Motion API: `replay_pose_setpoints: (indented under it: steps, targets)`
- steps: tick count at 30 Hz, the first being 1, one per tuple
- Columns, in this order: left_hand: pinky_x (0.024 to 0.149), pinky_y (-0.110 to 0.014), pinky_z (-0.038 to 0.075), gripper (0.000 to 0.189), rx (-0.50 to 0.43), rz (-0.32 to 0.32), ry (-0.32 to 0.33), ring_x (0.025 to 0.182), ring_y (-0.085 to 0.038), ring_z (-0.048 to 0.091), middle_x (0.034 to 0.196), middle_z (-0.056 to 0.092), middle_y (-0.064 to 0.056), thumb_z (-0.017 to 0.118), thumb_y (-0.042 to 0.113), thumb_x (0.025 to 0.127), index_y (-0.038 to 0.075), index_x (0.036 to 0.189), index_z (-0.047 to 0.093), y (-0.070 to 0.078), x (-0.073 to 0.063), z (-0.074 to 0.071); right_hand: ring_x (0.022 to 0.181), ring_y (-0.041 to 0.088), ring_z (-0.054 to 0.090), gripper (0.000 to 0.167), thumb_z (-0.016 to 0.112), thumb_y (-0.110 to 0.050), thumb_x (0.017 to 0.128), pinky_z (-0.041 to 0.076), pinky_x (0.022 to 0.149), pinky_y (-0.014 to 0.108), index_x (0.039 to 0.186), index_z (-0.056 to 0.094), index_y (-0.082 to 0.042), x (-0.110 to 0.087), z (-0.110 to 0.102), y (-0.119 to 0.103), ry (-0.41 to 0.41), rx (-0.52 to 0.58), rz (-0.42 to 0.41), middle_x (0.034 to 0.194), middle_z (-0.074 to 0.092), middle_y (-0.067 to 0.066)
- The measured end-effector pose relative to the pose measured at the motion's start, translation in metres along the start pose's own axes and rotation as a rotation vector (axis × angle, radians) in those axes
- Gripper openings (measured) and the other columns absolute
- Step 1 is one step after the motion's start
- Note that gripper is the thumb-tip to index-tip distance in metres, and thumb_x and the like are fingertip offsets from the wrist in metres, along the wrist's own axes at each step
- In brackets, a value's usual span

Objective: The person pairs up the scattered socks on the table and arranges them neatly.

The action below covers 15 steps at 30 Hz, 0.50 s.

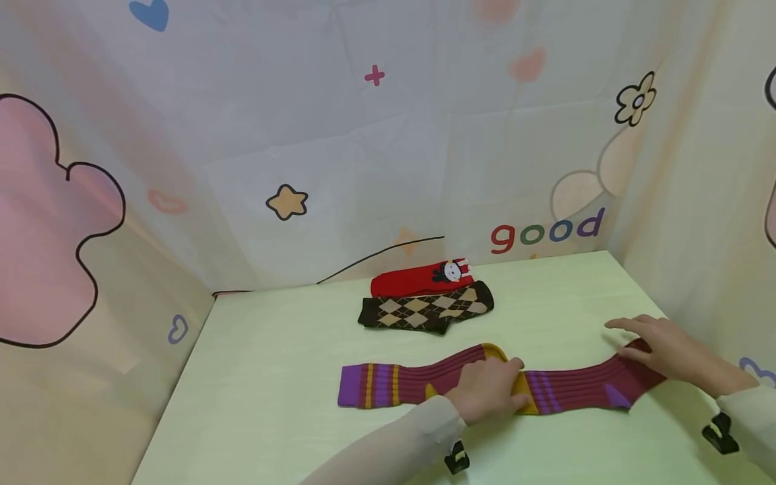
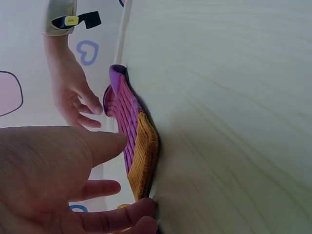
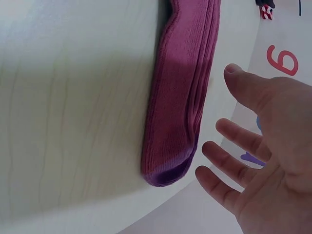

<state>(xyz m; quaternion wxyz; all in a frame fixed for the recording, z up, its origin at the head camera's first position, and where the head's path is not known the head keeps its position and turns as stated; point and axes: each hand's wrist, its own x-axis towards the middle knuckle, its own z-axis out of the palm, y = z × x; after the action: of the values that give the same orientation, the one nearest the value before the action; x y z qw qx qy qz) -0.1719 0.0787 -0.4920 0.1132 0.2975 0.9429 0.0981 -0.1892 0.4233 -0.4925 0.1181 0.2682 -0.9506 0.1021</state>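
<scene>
Two ribbed maroon socks lie end to end across the table. The left sock (image 1: 409, 384) has a purple cuff, yellow stripes and a yellow heel; the right sock (image 1: 578, 387) has a yellow cuff, purple stripes and a purple heel. My left hand (image 1: 488, 389) is over the place where they meet, hiding part of both. In the left wrist view its loosely extended fingers (image 2: 97, 190) are beside the yellow cuff (image 2: 145, 151). Above the right sock's toe end is my right hand (image 1: 669, 347); the right wrist view shows its spread fingers (image 3: 226, 163) apart from the sock (image 3: 183, 97).
Farther back lie a red sock (image 1: 403, 279) with a cartoon face and a brown argyle sock (image 1: 418, 313), side by side. The pale green table (image 1: 254, 377) meets a printed curtain (image 1: 364, 148) at its back and sides.
</scene>
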Motion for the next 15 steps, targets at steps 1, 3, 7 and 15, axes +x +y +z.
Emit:
replay_pose_setpoints:
  steps: [1,3,7,15]
  targets:
    - [0.058,-0.028,0.042,0.048,0.002,-0.007,-0.010,0.068,-0.007,0.052,0.087,0.062,0.010,0.067,0.056,0.095,0.030,0.135,0.060,0.001,0.000,0.000,0.082,0.026,0.066,0.047,0.088,-0.007,0.076,0.056,0.069,0.039,0.119,0.069,-0.002,-0.001,0.000,0.000,-0.004,0.004,0.000,0.100,0.070,0.012]
    - [0.058,-0.027,0.042,0.048,0.005,-0.017,-0.023,0.067,-0.008,0.052,0.084,0.060,0.010,0.066,0.059,0.094,0.029,0.131,0.061,0.002,0.001,0.001,0.082,0.026,0.066,0.047,0.089,-0.008,0.075,0.055,0.069,0.038,0.118,0.069,-0.003,-0.002,0.001,0.002,-0.001,0.005,0.000,0.099,0.070,0.010]
    - [0.057,-0.028,0.042,0.042,0.020,-0.029,-0.028,0.065,-0.008,0.051,0.077,0.055,0.009,0.066,0.061,0.093,0.028,0.118,0.062,0.004,0.003,0.005,0.081,0.025,0.065,0.047,0.090,-0.007,0.073,0.055,0.068,0.036,0.116,0.069,-0.001,-0.005,0.003,0.004,-0.002,0.003,-0.003,0.096,0.070,0.007]
    - [0.057,-0.028,0.042,0.038,0.043,-0.032,-0.041,0.065,-0.009,0.051,0.076,0.054,0.009,0.068,0.060,0.092,0.027,0.110,0.062,0.006,0.007,0.009,0.080,0.021,0.064,0.044,0.089,-0.004,0.073,0.055,0.068,0.033,0.112,0.070,-0.002,-0.011,0.003,0.007,-0.021,-0.013,-0.003,0.095,0.069,0.004]
